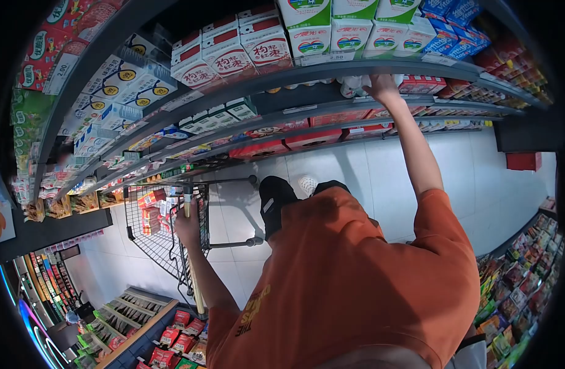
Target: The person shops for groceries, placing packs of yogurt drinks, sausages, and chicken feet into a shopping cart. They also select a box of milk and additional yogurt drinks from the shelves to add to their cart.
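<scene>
My left hand (187, 225) is closed round the handle bar (193, 264) of a black wire shopping cart (165, 246). Red packages (151, 220) lie inside the cart. My right hand (384, 89) reaches into a shelf below the upper cartons, its fingertips partly hidden under the shelf edge. White bottles (351, 86) stand right at its thumb side, and red boxes (421, 83) are on its other side. I cannot tell whether the hand grips a bottle.
Above the right hand, the shelf lip (331, 61) carries white-and-green milk cartons (350, 35) and red-and-white cartons (233, 58). Blue packs (451, 31) sit farther right. A pale tiled floor (338, 158) lies below. Snack racks (519, 295) stand at right, and red bags (172, 338) behind the cart.
</scene>
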Tool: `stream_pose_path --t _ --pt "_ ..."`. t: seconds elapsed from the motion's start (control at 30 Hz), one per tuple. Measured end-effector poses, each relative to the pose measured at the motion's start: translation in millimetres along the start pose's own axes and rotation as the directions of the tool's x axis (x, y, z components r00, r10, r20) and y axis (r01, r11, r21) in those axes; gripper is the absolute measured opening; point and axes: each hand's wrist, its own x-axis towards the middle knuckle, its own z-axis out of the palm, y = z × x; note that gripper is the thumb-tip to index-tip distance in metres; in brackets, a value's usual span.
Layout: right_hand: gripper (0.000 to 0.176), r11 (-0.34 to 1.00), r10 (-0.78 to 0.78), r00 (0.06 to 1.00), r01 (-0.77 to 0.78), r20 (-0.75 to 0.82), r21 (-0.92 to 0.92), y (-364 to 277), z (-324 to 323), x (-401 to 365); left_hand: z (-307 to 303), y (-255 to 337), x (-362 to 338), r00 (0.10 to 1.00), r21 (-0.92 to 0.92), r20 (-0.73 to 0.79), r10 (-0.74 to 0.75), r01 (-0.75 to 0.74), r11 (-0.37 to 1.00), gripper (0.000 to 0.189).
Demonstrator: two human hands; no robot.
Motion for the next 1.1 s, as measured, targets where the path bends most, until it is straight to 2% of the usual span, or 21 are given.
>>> stream_pose_path --t 0.1,0.2,0.3,0.4,0.6,0.7,0.9,1.0,1.1 --pt "0.076 1.0 -0.001 1.0 0.002 0.027 -0.02 0 2 2 2 -4 -1 0.999 -0.018 -0.032 0.011 -0.012 1.0 0.06" --pt "0.076 0.998 0.013 0.997 -0.008 0.078 -0.058 4 12 9 2 -8 -2 1.0 0.043 -0.012 -0.024 0.025 0.999 0.062" --pt "0.073 0.998 0.0 1.0 0.0 0.009 -0.056 7 21 17 4 -11 -1 0.999 0.073 0.002 -0.053 0.053 0.996 0.063" --pt "0.057 0.994 -0.105 0.98 0.1 -0.168 -0.033 11 26 18 1 -11 -2 0.997 0.043 0.03 -0.064 0.063 0.997 0.062" --pt "0.047 0.988 -0.149 0.965 0.139 -0.213 -0.063 9 26 18 -3 -2 -5 0.999 0.033 0.023 -0.037 0.036 0.999 0.062" --pt "0.045 0.99 -0.14 0.976 0.14 -0.165 -0.012 10 26 25 -1 0 -4 1.0 0.031 0.001 -0.014 0.014 0.999 0.061" --pt "0.044 0.981 -0.192 0.94 0.186 -0.282 -0.046 8 24 19 -1 2 -5 1.0 0.006 -0.019 -0.008 0.008 1.0 0.061" --pt "0.046 0.979 -0.189 0.918 0.203 -0.348 0.003 6 23 22 -4 7 -6 0.999 0.019 -0.037 -0.008 0.009 1.0 0.061" --pt "0.048 0.979 -0.189 0.925 0.204 -0.329 0.012 6 23 20 -3 9 -6 0.999 0.019 -0.029 -0.02 0.02 1.0 0.061"
